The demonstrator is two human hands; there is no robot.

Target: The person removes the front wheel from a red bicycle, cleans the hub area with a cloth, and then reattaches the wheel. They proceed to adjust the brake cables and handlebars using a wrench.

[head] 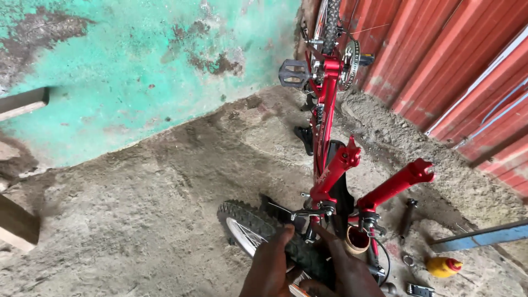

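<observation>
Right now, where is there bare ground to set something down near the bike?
Bare ground lies left of the front wheel, up to the green wall. Crowded on the right: yellow bottle, tools and blue bar beside the red frame. Both hands hold the tyre.

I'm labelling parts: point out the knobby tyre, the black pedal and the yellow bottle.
knobby tyre (242,215), head view, upper tread.
black pedal (294,73), head view, pedal's middle.
yellow bottle (441,267), head view, its body.

Rough grey-brown concrete floor strewn with grit, flaking turquoise-painted wall (dark patches where paint has worn off), red corrugated metal sheeting on the right, flat daylight
</observation>
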